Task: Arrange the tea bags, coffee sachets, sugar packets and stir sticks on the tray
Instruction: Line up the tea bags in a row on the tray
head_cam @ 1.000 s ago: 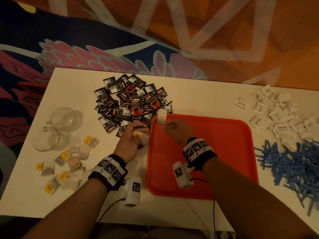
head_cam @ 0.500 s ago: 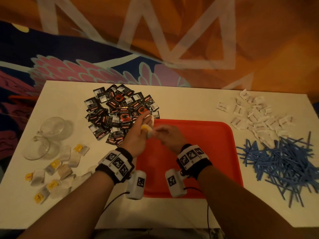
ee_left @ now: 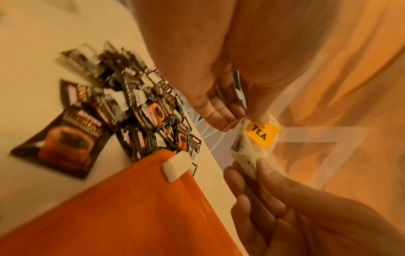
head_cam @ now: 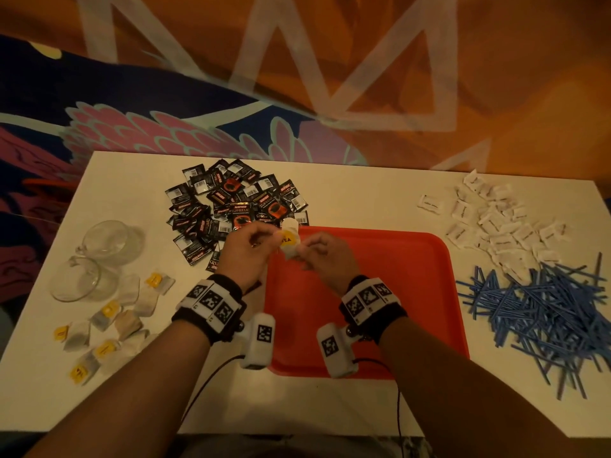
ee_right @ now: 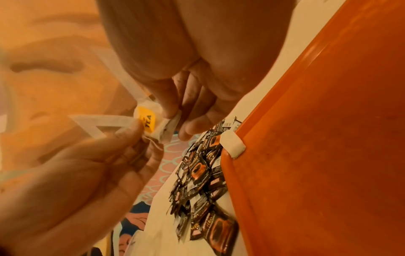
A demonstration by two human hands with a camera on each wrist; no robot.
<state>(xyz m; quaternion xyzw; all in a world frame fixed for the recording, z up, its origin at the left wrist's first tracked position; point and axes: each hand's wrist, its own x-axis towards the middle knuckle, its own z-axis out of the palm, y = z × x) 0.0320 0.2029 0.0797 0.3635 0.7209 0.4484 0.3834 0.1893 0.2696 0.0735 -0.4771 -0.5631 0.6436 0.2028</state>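
Broadly, the head view takes in a white table [head_cam: 347, 193] with a red tray [head_cam: 396, 276] at its near middle. To the right of the tray lies a heap of blue stir sticks [head_cam: 542, 312], and beyond that, at the far right, a scatter of white sugar packets [head_cam: 496, 219]. Black coffee sachets [head_cam: 238, 206] are piled at the tray's far left corner, touching its rim. At the left edge stand two clear glass cups [head_cam: 96, 256], with loose tea bags [head_cam: 122, 312] spread on the table nearer than them.

Both hands meet above the tray's far left corner. From the head camera the left hand [head_cam: 248, 249] and right hand [head_cam: 327, 252] show only their backs, with a pale tea bag [head_cam: 291, 242] and its yellow tag between them, held clear of the tray.

What the wrist views add is the grip. In the left wrist picture the left hand [ee_left: 230, 78] pinches the string and the top of the tea bag [ee_left: 247, 149] just by the yellow tag [ee_left: 262, 133], printed TEA, while fingers of the right hand [ee_left: 285, 216] clasp the bag's lower end. In the right wrist picture the right hand [ee_right: 192, 97] nips a corner of the bag [ee_right: 166, 128] between thumb and fingers, and the left hand [ee_right: 92, 173] closes on its other side.

Only the wrist views show a small white tea bag [ee_left: 176, 165] lying on the rim at the tray's far left corner [ee_right: 232, 145]; in the head view it cannot be told apart behind the hands.
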